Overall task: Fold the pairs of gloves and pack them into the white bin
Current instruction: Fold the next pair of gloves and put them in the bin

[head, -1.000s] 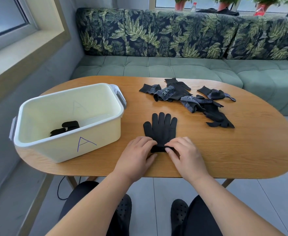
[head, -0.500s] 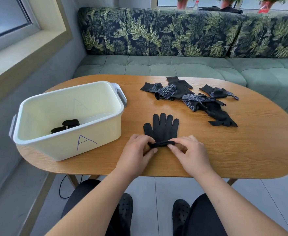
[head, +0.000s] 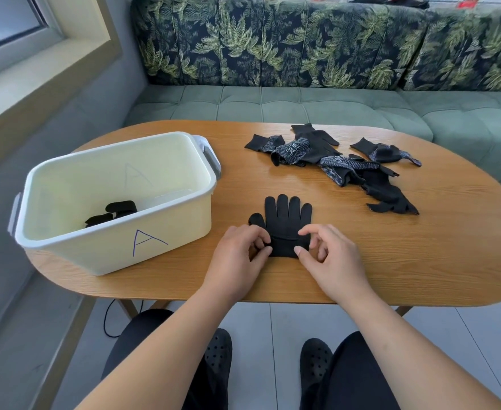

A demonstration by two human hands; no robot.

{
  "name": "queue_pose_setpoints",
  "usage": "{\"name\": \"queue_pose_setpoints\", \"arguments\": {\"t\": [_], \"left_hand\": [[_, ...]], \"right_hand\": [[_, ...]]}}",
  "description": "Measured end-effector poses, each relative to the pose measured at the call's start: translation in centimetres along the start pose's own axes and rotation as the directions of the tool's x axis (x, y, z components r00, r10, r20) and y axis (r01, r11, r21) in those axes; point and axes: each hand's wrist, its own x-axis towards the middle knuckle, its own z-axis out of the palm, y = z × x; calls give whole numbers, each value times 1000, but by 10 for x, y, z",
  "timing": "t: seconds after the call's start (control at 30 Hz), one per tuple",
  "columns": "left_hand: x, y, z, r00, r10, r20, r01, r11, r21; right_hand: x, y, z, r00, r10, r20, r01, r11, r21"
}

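Folding underway on the black glove pair (head: 287,216), which lies flat on the table (head: 420,247), just right of the white bin (head: 119,250) and near the front edge.

Change: a second ago the cuff was held flat under both hands, and half a second ago it was lifted into a roll. It has now been turned up over the palm, and a crease line is seen across it. The first fold is judged made. The finger end is not yet folded and nothing from this pair is packed.

Grip: the left edge of the turned cuff is pinched by the left hand (head: 237,255). The right edge appears pinched between thumb and curled index finger of the right hand (head: 332,258).

Orientation: the long axis runs near-to-far, with the fingers pointed away toward the sofa (head: 302,105), the cuff end nearest the person and the thumb out to the left.

One folded pair (head: 116,213) is already seen in the bin. Loose gloves (head: 346,167) are left in a heap at the far right, well apart.
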Motion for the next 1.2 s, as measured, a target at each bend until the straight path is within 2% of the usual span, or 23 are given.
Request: {"name": "queue_pose_setpoints", "arguments": {"t": [0.2, 0.3, 0.47, 0.57, 0.83, 1.07, 1.2], "left_hand": [[-2, -5, 12, 980, 175, -90, -148, 956, 254], [-5, -4, 16, 960, 268, -79, -229, 917, 326], [-9, -2, 16, 964, 259, -56, -223, 908, 355], [-8, -2, 17, 968, 248, -49, -213, 904, 372], [-4, -3, 10, 990, 138, -20, -127, 949, 290], [-5, -2, 9, 994, 93, -63, -77, 971, 224], [-4, -2, 6, 995, 103, -9, -98, 969, 227]], "right_hand": [[-4, 1, 7, 999, -34, -42, 27, 989, -145], [-7, 1, 9, 998, -47, -51, 37, 981, -192], [-10, -1, 9, 967, -249, -61, 211, 910, -358], [-11, 0, 12, 953, -299, -36, 262, 880, -396], [-10, -1, 12, 973, -229, -21, 206, 906, -370], [-4, 2, 3, 996, -82, 19, 84, 988, -133], [-4, 2, 3, 993, -111, 28, 114, 976, -185]]}}
